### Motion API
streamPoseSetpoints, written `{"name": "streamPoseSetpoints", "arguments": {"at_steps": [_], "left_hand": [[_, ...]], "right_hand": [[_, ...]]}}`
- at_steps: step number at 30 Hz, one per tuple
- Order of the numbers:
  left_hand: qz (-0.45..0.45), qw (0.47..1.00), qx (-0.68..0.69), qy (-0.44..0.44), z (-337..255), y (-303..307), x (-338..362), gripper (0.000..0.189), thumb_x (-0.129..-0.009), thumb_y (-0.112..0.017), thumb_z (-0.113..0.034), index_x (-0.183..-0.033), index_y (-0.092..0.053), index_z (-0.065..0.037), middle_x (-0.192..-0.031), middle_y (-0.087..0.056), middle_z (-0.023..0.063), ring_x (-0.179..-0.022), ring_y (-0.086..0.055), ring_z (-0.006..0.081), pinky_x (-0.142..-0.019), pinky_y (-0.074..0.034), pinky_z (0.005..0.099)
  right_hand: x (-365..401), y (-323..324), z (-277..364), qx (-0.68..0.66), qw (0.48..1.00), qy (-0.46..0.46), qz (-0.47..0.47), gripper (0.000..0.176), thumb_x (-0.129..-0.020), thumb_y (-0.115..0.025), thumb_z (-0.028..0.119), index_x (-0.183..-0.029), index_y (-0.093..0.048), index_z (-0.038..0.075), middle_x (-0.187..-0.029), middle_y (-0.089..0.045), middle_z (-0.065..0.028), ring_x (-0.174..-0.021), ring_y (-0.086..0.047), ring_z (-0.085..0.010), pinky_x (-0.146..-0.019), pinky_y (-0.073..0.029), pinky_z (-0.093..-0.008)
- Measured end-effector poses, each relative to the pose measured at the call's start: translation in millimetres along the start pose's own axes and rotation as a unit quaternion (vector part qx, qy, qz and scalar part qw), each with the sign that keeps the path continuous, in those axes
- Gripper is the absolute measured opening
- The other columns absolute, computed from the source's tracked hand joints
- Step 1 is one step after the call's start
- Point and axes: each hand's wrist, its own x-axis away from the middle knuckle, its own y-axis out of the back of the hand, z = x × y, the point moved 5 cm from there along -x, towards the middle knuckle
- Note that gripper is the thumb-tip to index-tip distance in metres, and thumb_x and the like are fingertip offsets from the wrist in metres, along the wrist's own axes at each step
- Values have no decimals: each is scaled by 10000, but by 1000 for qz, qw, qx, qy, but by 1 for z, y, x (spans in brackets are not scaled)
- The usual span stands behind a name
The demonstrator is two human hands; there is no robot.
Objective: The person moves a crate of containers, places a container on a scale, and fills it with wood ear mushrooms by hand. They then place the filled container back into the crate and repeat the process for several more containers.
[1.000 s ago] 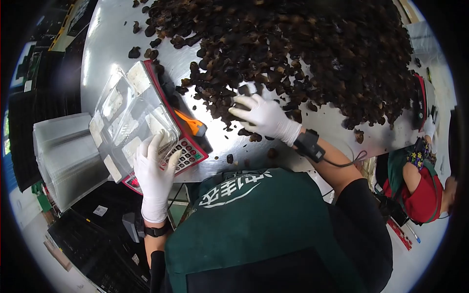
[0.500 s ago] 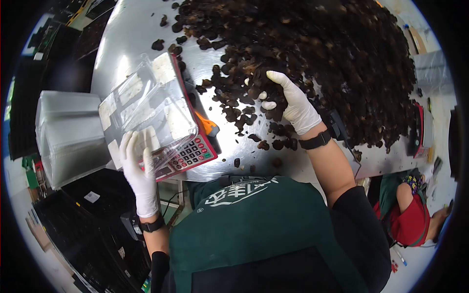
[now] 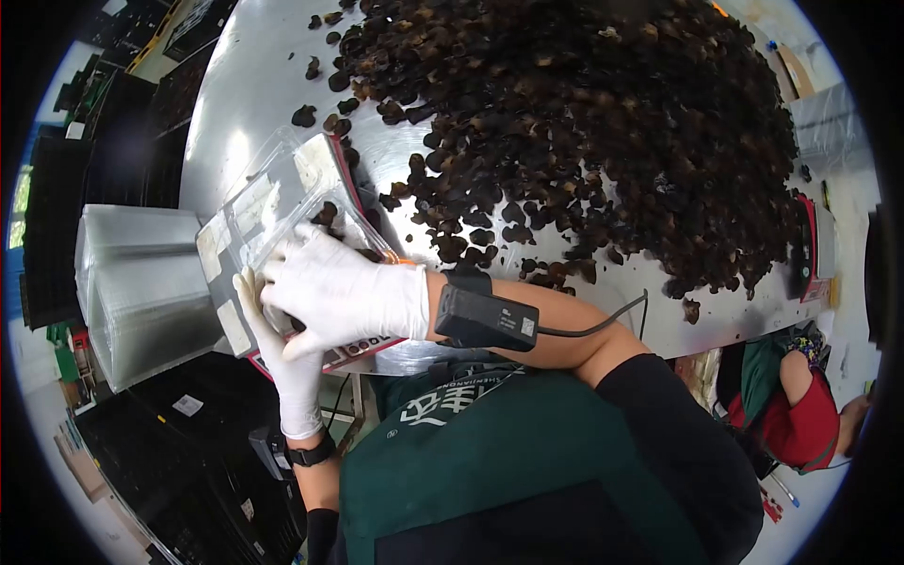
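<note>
Clear container (image 3: 273, 198): lies tilted on the scale at the left edge of the surface (image 3: 235, 89), just right of a stack of like containers (image 3: 141, 282). A few dark pieces (image 3: 327, 213) show at its far side.
Left hand (image 3: 290, 377): gloved, with fingers (image 3: 250, 287) stretched flat against the container's near edge and mostly covered by the right hand. It braces rather than clasps. A light touch seems best, since pressing down would likely load the scale.
Right hand (image 3: 344, 292): gloved, palm down over the container's mouth, fingers loosely spread. Whether it holds fungus underneath cannot be told. Letting go low, inside the walls, should keep pieces from bouncing out.
Scale (image 3: 367, 347): only its red rim and a strip of keypad show below the hands. The readout is hidden, so both hands probably need to come clear before reading it.
Wrist device (image 3: 485, 318): strapped to the right forearm. Its cable trails toward the surface's edge and could drag loose pieces.
Fungus pile (image 3: 584, 122): a dark, wide heap right of the container, with strays at its near fringe within easy reach.
</note>
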Motion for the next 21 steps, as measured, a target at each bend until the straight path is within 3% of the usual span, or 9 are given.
{"name": "streamPoseSetpoints", "arguments": {"at_steps": [2, 4, 6, 8, 9, 10, 11, 17, 21], "left_hand": [[16, 995, -97, -1, 7, 2, -1, 1043, -782, -851, -202, -1568, -190, -17, -1565, -328, 175, -1446, -333, 300, -1197, -261, 422], [23, 997, -74, -13, 0, 2, -2, 998, -781, -845, -255, -1549, -256, -13, -1553, -351, 180, -1440, -345, 311, -1202, -253, 427], [29, 993, -115, -13, -2, 2, -4, 989, -783, -833, -290, -1548, -267, -19, -1548, -361, 182, -1438, -345, 324, -1199, -259, 432], [44, 992, -119, -9, -1, 2, -3, 915, -805, -783, -133, -1547, -259, -20, -1586, -326, 152, -1471, -295, 285, -1226, -186, 420], [40, 991, -125, -13, -1, 2, -4, 917, -806, -792, -178, -1543, -270, -18, -1563, -348, 160, -1456, -316, 298, -1215, -212, 425], [37, 991, -131, -16, 0, 1, -4, 922, -807, -801, -223, -1539, -280, -16, -1540, -370, 169, -1441, -337, 311, -1203, -239, 431], [35, 990, -138, -19, 0, 1, -5, 929, -808, -810, -268, -1534, -291, -14, -1518, -392, 177, -1426, -358, 325, -1192, -266, 436], [34, 996, -82, 27, -5, -5, -8, 865, -820, -788, -148, -1531, -308, -28, -1528, -375, 147, -1426, -353, 292, -1191, -259, 424], [45, 992, -115, 6, -8, -5, -9, 841, -822, -772, -86, -1529, -318, -34, -1534, -366, 138, -1435, -339, 283, -1192, -252, 423]], "right_hand": [[3, 15, -9, -77, 992, -8, -102, 407, -728, -732, 427, -907, -720, 62, -1007, -661, -93, -1048, -608, -283, -927, -440, -427], [17, 40, -39, -115, 980, -58, -155, 367, -745, -726, 401, -918, -722, 77, -996, -669, -77, -1012, -622, -268, -903, -463, -423], [50, 49, -105, -25, 958, -231, -169, 273, -768, -715, 333, -915, -729, 104, -944, -677, -73, -936, -640, -274, -834, -503, -407], [95, 62, -159, 166, 912, -331, -175, 226, -766, -738, 293, -889, -734, 103, -880, -681, -99, -893, -649, -300, -779, -533, -410], [116, 62, -177, 218, 886, -363, -191, 168, -765, -718, 268, -787, -707, 102, -815, -670, -98, -844, -655, -302, -732, -539, -438], [136, 56, -193, 223, 871, -405, -168, 184, -764, -749, 284, -808, -709, 110, -819, -670, -82, -855, -651, -280, -744, -532, -424], [144, 47, -200, 221, 873, -400, -169, 187, -775, -752, 286, -839, -718, 114, -838, -674, -69, -868, -646, -276, -759, -526, -418], [144, 28, -204, 245, 888, -372, -114, 180, -769, -772, 263, -878, -729, 127, -824, -676, -45, -868, -629, -258, -800, -482, -404], [155, 26, -217, 196, 919, -321, -117, 167, -774, -764, 216, -888, -717, 103, -823, -685, -69, -857, -648, -272, -785, -505, -416]]}}
